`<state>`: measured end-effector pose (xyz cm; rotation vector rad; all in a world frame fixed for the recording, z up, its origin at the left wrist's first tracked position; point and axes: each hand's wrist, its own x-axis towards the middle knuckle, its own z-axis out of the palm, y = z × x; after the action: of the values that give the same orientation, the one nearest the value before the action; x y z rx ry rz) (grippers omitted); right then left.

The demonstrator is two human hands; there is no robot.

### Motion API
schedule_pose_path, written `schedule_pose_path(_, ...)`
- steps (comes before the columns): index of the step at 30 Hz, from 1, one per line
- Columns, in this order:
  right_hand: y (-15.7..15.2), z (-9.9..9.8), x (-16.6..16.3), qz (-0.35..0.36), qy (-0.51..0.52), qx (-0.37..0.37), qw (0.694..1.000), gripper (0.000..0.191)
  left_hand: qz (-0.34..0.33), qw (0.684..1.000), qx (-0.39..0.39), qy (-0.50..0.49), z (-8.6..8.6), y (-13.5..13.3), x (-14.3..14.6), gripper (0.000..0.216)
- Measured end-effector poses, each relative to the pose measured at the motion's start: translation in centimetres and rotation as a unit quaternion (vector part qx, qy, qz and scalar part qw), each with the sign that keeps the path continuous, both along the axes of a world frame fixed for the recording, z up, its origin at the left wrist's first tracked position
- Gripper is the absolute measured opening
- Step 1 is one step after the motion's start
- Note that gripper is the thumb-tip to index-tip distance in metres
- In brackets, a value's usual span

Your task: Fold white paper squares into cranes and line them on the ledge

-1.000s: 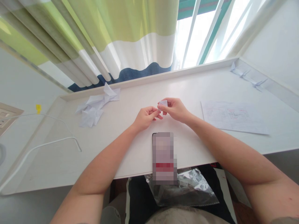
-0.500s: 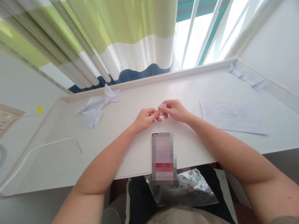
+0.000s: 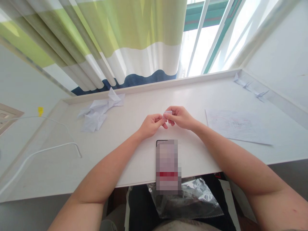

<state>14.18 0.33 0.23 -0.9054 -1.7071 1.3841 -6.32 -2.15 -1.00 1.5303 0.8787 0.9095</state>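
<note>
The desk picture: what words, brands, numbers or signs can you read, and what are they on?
None can be read clearly.
Lined sheet: rows of writing, too small and blurred.
Yellow tag: any marks are too small.
Phone: its screen is pixelated, so nothing shows.
Small folded paper: I can't make out any writing.

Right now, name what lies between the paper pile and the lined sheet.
The left hand and right hand, holding a small paper, in the head view.
</note>
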Motion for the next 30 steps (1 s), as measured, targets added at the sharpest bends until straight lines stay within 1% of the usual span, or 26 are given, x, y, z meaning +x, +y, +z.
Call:
schedule_pose_path(3, 0.05, 0.01, 0.1, 0.005, 0.0, 0.008, 1.0, 0.045, -0.004, 1.0, 0.0, -0.01, -0.04, 0.06, 0.03, 0.053)
schedule_pose_path(5, 0.06, 0.09, 0.14, 0.0, -0.003, 0.009, 1.0, 0.047, 0.008, 1.0, -0.01, -0.001, -0.01, -0.07, 0.2, 0.053)
schedule_pose_path(8, 0.07, 0.08, 0.05, -0.028, -0.012, -0.001, 1.0, 0.052, 0.067, 0.997, -0.013, 0.022, -0.08, -0.21, 0.45, 0.052)
schedule_pose_path(11, 0.1, -0.07, -0.05, -0.051, -0.004, -0.012, 0.999, 0.059, 0.139, 0.99, 0.021, 0.023, -0.29, -0.05, 0.47, 0.052)
schedule_pose_path(13, 0.15, -0.12, -0.05, -0.064, 0.01, -0.018, 0.998, 0.061, 0.157, 0.986, 0.033, 0.037, -0.41, 0.11, 0.38, 0.051)
schedule_pose_path(16, 0.18, 0.02, -0.06, -0.079, 0.017, -0.033, 0.996, 0.064, 0.158, 0.984, 0.032, 0.075, -0.48, 0.17, 0.29, 0.047)
schedule_pose_path(19, 0.06, 0.35, -0.17, -0.078, 0.021, -0.05, 0.995, 0.066, 0.194, 0.974, 0.071, 0.09, -0.5, 0.02, 0.28, 0.037)
schedule_pose_path(21, -0.06, 0.53, -0.26, -0.066, 0.017, -0.068, 0.995, 0.067, 0.227, 0.961, 0.13, 0.095, -0.53, -0.08, 0.17, 0.043)
schedule_pose_path(23, -0.16, 0.63, -0.3, -0.05, 0.009, -0.09, 0.995, 0.065, 0.221, 0.948, 0.199, 0.109, -0.54, -0.14, -0.05, 0.044)
schedule_pose_path(25, -0.22, 0.65, -0.28, -0.037, 0.006, -0.106, 0.994, 0.063, 0.18, 0.943, 0.246, 0.132, -0.53, -0.17, -0.28, 0.036)
schedule_pose_path(27, -0.22, 0.61, -0.24, -0.037, 0.011, -0.114, 0.993, 0.06, 0.142, 0.945, 0.257, 0.146, -0.52, -0.19, -0.38, 0.029)
schedule_pose_path(30, -0.12, 0.46, -0.2, -0.048, 0.014, -0.119, 0.992, 0.054, 0.137, 0.951, 0.242, 0.134, -0.61, -0.19, -0.2, 0.022)
